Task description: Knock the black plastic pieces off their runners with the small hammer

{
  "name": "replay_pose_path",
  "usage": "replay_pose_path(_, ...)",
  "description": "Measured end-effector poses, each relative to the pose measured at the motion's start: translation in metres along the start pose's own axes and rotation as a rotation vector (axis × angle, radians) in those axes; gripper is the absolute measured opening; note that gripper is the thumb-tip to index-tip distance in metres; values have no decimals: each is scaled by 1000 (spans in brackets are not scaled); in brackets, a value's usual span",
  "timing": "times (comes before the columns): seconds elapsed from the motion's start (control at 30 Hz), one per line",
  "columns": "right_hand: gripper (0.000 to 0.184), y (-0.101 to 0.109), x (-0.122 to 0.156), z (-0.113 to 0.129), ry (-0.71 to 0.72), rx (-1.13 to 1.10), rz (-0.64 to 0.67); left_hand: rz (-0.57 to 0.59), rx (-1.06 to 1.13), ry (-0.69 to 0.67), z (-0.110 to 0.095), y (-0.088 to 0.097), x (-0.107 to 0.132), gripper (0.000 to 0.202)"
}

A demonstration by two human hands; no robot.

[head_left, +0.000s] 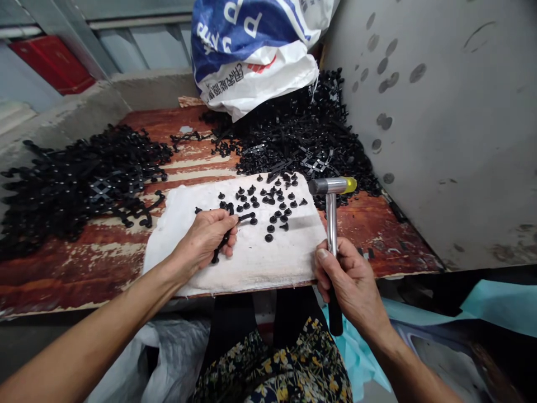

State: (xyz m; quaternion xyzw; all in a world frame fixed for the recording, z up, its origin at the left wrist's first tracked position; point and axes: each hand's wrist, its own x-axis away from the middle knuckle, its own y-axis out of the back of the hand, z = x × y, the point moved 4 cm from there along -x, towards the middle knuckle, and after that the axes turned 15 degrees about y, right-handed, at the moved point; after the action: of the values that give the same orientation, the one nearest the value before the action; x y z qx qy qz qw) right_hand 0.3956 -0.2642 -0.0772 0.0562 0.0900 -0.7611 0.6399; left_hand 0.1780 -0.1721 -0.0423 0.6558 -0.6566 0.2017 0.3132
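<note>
My left hand (210, 235) is closed in a pinch on a black linkage piece (246, 217) with jointed arms, low over a white cloth (251, 263). Part of that piece is hidden behind my fingers. My right hand (346, 274) grips a mallet (331, 215) by its handle, at the right edge of the cloth. The mallet stands upright, with a metal head that has one dark grey face and one yellow face. Several small black studs with round flat bases (271, 228) are scattered over the upper part of the cloth, just beyond my left hand.
A heap of black linkages (84, 173) lies on the worn reddish-brown board (96, 246) at left. Another large black heap (302, 134) lies at the back right, partly under a white and blue sack (255, 61). A grey panel (440, 129) rises along the right side.
</note>
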Motion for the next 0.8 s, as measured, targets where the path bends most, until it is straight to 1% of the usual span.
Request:
replay_pose_path(0.17, 34, 0, 0, 1, 0, 2, 5, 1, 1, -4, -1, -1, 0, 34)
replay_pose_path(0.57, 31, 1, 0, -2, 17, -3, 15, -3, -22, -11, 1, 1, -3, 35)
replay_pose_path(0.7, 30, 2, 1, -4, 12, 17, 31, -17, -34, -32, 0, 0, -3, 36)
replay_pose_path(0.8, 27, 3, 2, -1, 33, 54, 59, -29, -53, -46, -2, 0, -2, 36)
